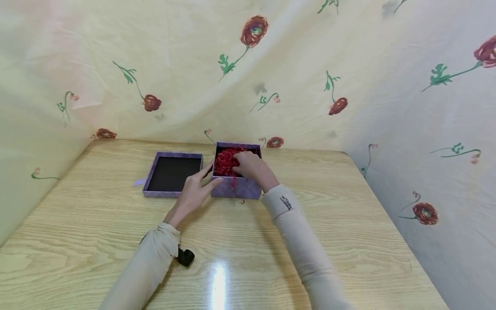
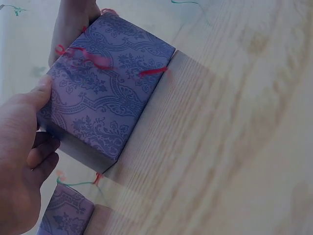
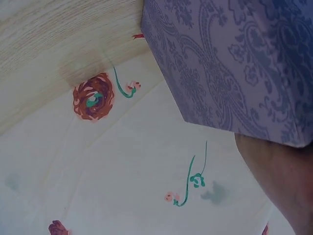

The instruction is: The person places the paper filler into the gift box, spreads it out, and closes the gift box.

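Observation:
A purple patterned gift box (image 1: 248,187) stands with its top off, filled with red shredded paper (image 1: 224,161). My left hand (image 1: 193,189) grips the box's near left corner, thumb on the front face and fingers curled along the left side, as the left wrist view also shows with the hand (image 2: 22,156). Over the front rim, my right hand (image 1: 253,168) reaches into the box among the red paper; its fingertips are partly hidden there. Its wrist (image 3: 279,181) shows beyond the box edge in the right wrist view. Red strands (image 2: 93,58) hang down the front face.
The box lid (image 1: 145,193) lies to the left, black inside facing up, with a lilac ribbon tab (image 1: 139,182) sticking out. A small black object (image 1: 186,257) is by the left sleeve. Flowered cloth (image 1: 186,77) hangs behind and beside the wooden table (image 1: 329,224).

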{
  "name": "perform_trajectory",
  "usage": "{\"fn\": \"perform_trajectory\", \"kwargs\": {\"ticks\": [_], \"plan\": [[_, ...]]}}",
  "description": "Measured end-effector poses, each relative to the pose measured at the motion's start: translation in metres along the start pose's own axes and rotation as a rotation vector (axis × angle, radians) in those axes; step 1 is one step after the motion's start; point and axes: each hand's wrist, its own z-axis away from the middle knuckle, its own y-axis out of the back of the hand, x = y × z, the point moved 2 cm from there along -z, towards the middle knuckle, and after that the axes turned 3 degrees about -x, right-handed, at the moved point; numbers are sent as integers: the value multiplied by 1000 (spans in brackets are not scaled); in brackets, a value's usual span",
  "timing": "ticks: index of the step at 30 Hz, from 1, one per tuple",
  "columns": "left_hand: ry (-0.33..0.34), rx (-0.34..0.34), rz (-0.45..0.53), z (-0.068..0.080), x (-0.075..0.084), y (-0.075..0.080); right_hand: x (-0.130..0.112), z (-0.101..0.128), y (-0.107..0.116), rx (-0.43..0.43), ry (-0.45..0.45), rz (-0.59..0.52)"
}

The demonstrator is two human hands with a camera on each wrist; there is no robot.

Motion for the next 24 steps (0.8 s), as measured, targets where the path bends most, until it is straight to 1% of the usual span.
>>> {"fn": "perform_trajectory", "kwargs": {"ticks": [7,10,13,16,20,24], "plan": [[-16,5,-8,-1,0,0,-2,15,5,-6,66,-24],[-11,1,-6,-1,0,0,-3,23,5,-5,67,-27],[-10,-4,-11,-1,0,1,-2,33,2,-6,60,-54],[-16,-6,-19,-1,1,1,-1,42,-2,25,78,-60],[-17,-8,-16,-2,0,0,-1,49,-8,70,118,9],[0,-12,-1,-1,-1,-1,-2,51,-15,92,133,104]]}}
